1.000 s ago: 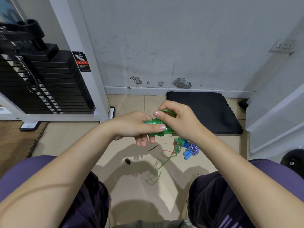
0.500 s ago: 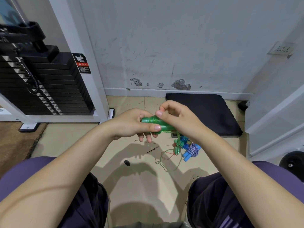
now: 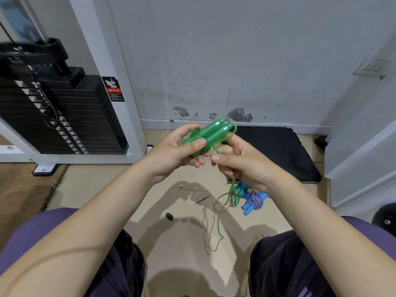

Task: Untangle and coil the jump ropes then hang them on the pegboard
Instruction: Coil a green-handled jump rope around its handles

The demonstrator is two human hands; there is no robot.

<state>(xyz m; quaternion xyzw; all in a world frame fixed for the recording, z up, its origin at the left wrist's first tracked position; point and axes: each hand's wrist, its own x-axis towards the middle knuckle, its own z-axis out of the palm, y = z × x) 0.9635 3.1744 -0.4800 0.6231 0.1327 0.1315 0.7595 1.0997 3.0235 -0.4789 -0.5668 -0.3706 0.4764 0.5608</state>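
Left hand [image 3: 171,151] grips both translucent green plastic jump-rope handles [image 3: 211,131] side by side, likely as a core for coiling. Right hand [image 3: 240,163] fingers [image 3: 215,157] pinch the thin green cord [image 3: 216,224] just beside them; slack trails below to the floor [image 3: 85,189].

Gym corner, probably a small or home gym: black weight stack [image 3: 64,116] with selector pin and cable in a white machine frame [image 3: 111,82], red/black warning sticker [image 3: 113,89] on the upright. Black rubber mat [image 3: 276,151] on a beige tile floor [image 3: 182,243] against a scuffed, chipped white wall [image 3: 235,61], edge of a weight plate [image 3: 385,219] at far right. Jump ropes on the floor: green jump rope [image 3: 211,131] in the hands, blue-handled one [image 3: 254,200] lying coiled.
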